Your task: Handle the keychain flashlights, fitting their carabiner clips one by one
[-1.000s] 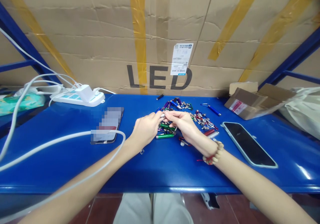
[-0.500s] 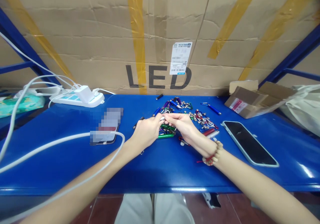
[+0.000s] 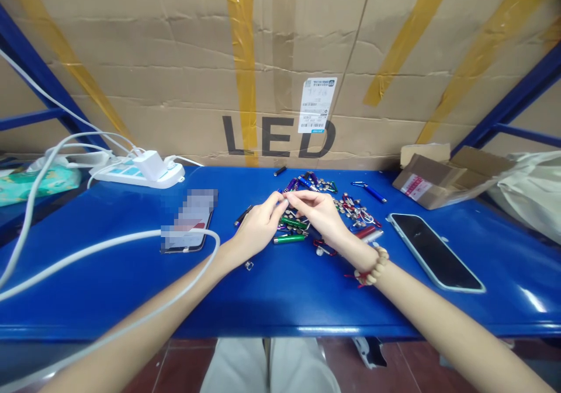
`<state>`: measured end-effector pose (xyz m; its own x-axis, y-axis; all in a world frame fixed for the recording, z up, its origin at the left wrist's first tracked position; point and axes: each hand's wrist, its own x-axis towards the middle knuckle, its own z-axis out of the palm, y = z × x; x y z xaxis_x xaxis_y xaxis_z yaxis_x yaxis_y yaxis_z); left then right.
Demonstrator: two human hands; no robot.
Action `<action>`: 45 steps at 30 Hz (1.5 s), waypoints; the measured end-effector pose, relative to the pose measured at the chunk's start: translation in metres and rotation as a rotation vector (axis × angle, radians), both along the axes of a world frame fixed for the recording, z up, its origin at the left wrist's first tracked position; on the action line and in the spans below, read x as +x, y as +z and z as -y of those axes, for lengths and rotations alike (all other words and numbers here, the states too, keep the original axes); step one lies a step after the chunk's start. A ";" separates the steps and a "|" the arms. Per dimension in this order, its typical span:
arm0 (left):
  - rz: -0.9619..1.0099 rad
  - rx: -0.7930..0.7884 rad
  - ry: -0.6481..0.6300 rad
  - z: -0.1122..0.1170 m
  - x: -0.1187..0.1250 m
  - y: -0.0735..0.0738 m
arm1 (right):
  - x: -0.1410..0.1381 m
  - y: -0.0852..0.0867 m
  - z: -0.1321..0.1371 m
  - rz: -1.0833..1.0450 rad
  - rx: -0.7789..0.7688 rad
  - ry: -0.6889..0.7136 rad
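My left hand [image 3: 259, 225] and my right hand [image 3: 319, 212] meet over a pile of small parts, thumbs and index fingertips pinched close together. Between the fingertips is a small silvery piece, mostly covered by the fingers; its kind cannot be made out. Beneath the hands lie a green metal tube [image 3: 289, 239], like a mini torch body, and a second green tube [image 3: 293, 222]. Round silvery discs [image 3: 346, 206] that look like button cells are scattered with small carabiner clips. A blue tube with a clip [image 3: 374, 192] lies behind my right hand, and a red tube [image 3: 366, 232] beside its wrist.
A phone [image 3: 433, 250] lies to the right, another phone [image 3: 188, 238] to the left under a white cable [image 3: 109, 241]. A power strip [image 3: 169, 177] stands at the back left, an opened small carton [image 3: 433, 177] at the back right. A large cardboard box [image 3: 175, 60] walls off the blue table [image 3: 263, 305].
My fingertips have closed further over the small silvery piece, which shows less now. My left hand has turned slightly, uncovering a small metal bit on the table near its wrist.
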<state>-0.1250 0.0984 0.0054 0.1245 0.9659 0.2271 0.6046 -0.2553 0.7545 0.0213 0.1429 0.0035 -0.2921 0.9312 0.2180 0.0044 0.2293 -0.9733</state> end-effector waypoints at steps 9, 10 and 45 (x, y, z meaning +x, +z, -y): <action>0.417 -0.155 -0.166 -0.008 0.004 -0.014 | 0.002 0.003 0.000 0.058 0.212 -0.068; 0.431 -0.159 -0.168 -0.008 0.005 -0.015 | 0.002 0.003 0.000 0.056 0.208 -0.063; 0.234 0.062 -0.018 -0.001 0.000 0.007 | -0.006 0.010 -0.003 -0.064 0.139 0.063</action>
<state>-0.1250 0.0995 0.0125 0.0789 0.9473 0.3106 0.4102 -0.3148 0.8559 0.0154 0.1462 0.0132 -0.3303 0.8710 0.3636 -0.0755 0.3596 -0.9300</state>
